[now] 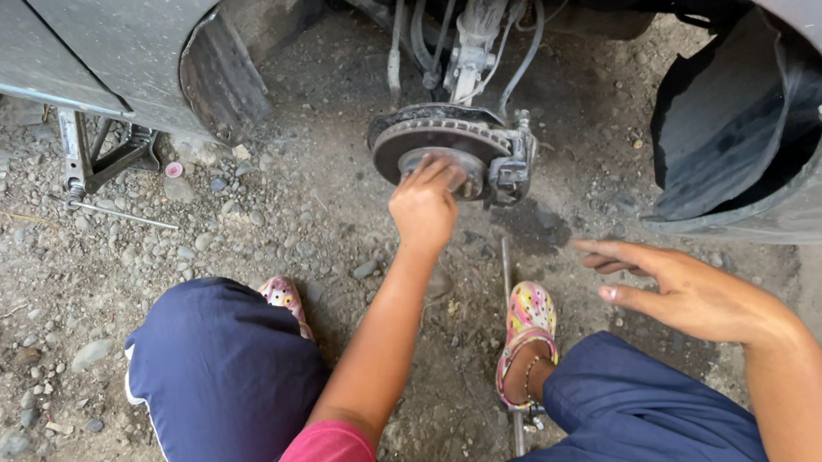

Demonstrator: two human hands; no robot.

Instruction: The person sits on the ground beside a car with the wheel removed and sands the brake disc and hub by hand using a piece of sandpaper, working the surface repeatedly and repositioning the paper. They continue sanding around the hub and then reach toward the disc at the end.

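A rusty brake disc (419, 137) with its grey caliper (515, 158) hangs bare in the wheel arch of a silver car, with no wheel on it. My left hand (424, 207) reaches up to the disc, its fingers bunched around the hub at the centre. Whether something small is between the fingers is hidden. My right hand (674, 281) hovers open and palm-down over the gravel at the right, below the loose black arch liner (732, 120), and holds nothing.
I crouch in blue trousers and colourful sandals (528, 318) on stony ground. A long metal bar (505, 264) lies between my feet. A scissor jack (97, 156) props the car body at the left, with a thin rod (123, 216) beside it. Hoses and the strut hang above the disc.
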